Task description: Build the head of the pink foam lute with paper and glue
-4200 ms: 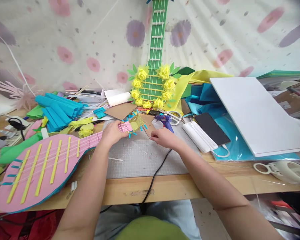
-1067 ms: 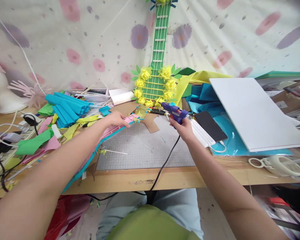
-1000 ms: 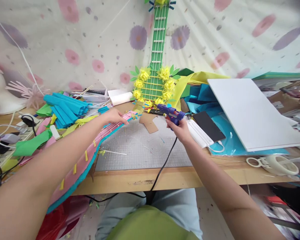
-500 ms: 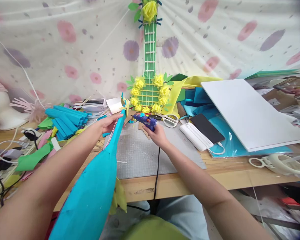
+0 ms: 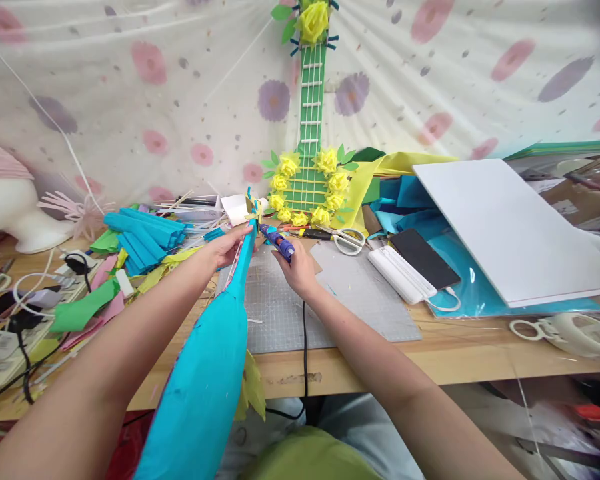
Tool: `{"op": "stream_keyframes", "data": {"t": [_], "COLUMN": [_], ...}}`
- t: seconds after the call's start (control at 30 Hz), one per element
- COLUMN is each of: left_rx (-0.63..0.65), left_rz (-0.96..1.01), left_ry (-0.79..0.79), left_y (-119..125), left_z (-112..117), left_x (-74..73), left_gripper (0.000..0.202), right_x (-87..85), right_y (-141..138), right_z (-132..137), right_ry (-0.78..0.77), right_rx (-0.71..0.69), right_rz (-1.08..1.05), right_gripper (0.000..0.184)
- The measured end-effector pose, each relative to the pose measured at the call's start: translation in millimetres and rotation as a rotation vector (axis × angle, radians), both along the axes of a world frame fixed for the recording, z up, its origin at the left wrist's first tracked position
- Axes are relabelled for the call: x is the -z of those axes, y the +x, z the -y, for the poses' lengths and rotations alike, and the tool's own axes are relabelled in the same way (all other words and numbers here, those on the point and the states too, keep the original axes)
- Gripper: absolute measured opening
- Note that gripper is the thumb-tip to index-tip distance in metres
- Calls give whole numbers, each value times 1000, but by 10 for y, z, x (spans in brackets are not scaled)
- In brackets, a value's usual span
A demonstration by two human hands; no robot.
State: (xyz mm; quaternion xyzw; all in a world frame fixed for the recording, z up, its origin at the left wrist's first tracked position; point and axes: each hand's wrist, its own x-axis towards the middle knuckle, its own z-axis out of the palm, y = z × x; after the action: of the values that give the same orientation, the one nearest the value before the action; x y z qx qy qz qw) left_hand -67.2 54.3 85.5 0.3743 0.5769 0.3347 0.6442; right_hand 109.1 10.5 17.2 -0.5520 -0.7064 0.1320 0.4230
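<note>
My left hand (image 5: 233,245) is closed round the neck of a blue paper-covered toy guitar (image 5: 200,373), near its top end. The guitar slants down toward my lap, with its blue back or side facing me and yellow paper showing at its right edge. In my right hand (image 5: 300,268) is a purple-blue glue gun (image 5: 279,243), its nozzle at or very close to the top of the neck; whether it touches I cannot tell. A black cord hangs from the glue gun over the table edge.
A green guitar with yellow paper flowers (image 5: 309,180) stands at the back. Scissors (image 5: 349,241), a white power bank (image 5: 401,275), a dark phone (image 5: 425,259) and a white board (image 5: 515,230) lie right. Blue crepe paper (image 5: 147,233) and cables crowd the left; a grey cutting mat (image 5: 360,313) lies centrally.
My right hand has brought the glue gun left to the top of the blue guitar's neck, and its nozzle tilts more upward. The camera view has shifted slightly left.
</note>
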Motion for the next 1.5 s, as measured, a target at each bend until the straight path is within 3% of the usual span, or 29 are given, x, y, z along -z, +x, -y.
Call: {"op": "stream_keyframes", "data": {"t": [0.4,0.67,1.17,1.5], "left_rx": [-74,-40,1,-30], "left_rz": [-6,11,17,32], "left_ry": [-7,-8,0,-66], "left_y": [24,0,-26,17], "left_z": [-2,-33,-30,5], "left_x": [-3,26,50,-19], "left_gripper": [34,35,33,29], "right_x": [70,46,181,-27], "right_y": [-92,-154,-224,-258], "right_z": [-116,-122,-19,-26], "right_ry": [-27,-78,-190,-144], "right_rx": [28,59,63,93], "right_rz": [74,119,152,87], "right_gripper": [29,29,29,30]}}
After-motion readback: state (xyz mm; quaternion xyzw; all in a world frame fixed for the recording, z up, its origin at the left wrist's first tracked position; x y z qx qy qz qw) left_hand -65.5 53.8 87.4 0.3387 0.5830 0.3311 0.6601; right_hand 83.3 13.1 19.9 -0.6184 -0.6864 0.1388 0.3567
